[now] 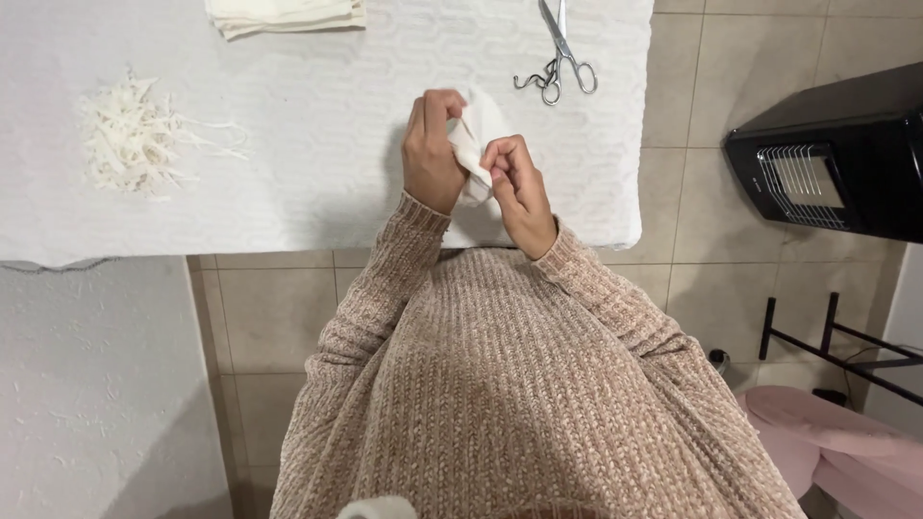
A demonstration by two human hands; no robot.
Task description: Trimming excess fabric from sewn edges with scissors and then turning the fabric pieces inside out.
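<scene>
Pinching a white cloth piece (473, 144) between our left hand (430, 154) and right hand (519, 187), both grips clamped on it above the surface (317, 163); scissors (558, 58) lie near, so cutting would need one hand freed.

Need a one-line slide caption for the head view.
Both hands, left hand and right hand, pinch a white cloth piece near scissors.

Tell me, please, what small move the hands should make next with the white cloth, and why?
Probably reach the right hand to the scissors. Both hands pinch the white cloth above the table, the left hand gripping its edge. The scissors lie unused just beyond, and a pile of white shreds suggests cutting.
</scene>
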